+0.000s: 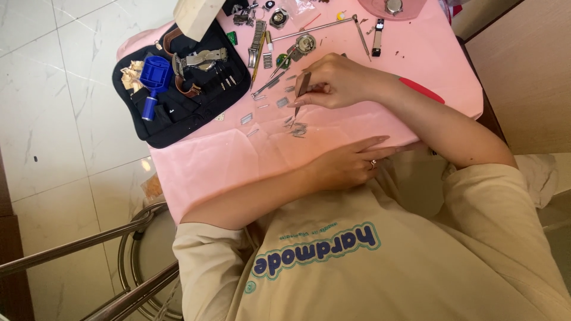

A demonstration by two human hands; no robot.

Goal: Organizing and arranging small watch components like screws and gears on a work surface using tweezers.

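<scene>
Right hand (336, 80) pinches tweezers (302, 90) closed over loose metal links (296, 128) — left hand (348, 163) lies flat, fingers open, on the pink cloth (238, 160)

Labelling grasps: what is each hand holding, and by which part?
Right hand pinches metal tweezers near their upper end, tips toward small metal links. Left hand lies flat on pink cloth, empty.

The small metal parts (295, 126) under the tweezers (301, 91) are too tiny to identify, and the watch (393, 6) is cut off at the top edge.
</scene>
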